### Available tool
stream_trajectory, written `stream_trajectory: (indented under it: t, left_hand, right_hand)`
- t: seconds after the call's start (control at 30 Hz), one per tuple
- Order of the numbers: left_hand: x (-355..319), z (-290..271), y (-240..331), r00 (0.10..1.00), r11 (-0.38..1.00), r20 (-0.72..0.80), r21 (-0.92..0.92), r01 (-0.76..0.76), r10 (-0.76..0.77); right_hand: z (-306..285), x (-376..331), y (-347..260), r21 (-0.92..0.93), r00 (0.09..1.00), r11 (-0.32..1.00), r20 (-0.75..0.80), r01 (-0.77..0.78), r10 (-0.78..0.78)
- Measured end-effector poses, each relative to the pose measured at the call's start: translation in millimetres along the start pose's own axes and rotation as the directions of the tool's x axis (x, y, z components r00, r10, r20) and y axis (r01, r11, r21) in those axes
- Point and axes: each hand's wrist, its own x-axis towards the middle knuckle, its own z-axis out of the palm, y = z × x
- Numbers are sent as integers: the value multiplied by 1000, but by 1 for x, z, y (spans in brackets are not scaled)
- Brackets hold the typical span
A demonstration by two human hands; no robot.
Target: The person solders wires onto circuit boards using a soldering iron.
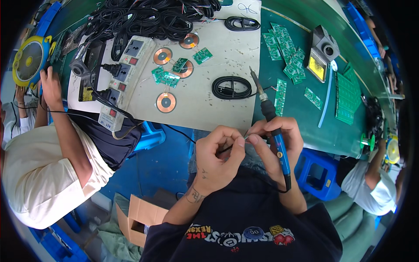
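My left hand (217, 160) is closed around the end of a black cable (225, 149), its thumb and forefinger pinched together above my lap. My right hand (290, 139) holds a blue-handled soldering iron (282, 158) between its fingers, the metal tip pointing up and away over the table. The thumb and forefinger of that same hand meet at the thin wire ends by my left fingertips; the wires are too small to make out well. Just beyond my hands lies a coiled black cable (231, 88) on the pale work sheet (196, 107), beside a green circuit board strip (280, 97).
Copper coils (166, 102) with small green boards (169, 79) lie ahead. A power strip (126, 78) stands left of them, below a heap of black cables (148, 22). A soldering stand with yellow sponge (317, 67) is at right. A co-worker (61, 166) sits at left, near a yellow fan (31, 61).
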Motion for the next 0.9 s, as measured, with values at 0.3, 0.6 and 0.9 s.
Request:
stream_trajectory:
  t: [0.3, 0.6, 0.9]
  left_hand:
    - [-2, -2, 2, 999, 995, 36, 101, -19, 15]
    - [0, 5, -3, 999, 999, -28, -35, -37, 37]
    - [1, -3, -8, 999, 995, -32, -99, 5, -8]
  right_hand:
    - [0, 0, 2, 61, 1000, 998, -17, 2, -1]
    - [0, -1, 1, 56, 999, 998, -43, 7, -5]
    - [-4, 2, 1, -111, 994, 987, 3, 113, -113]
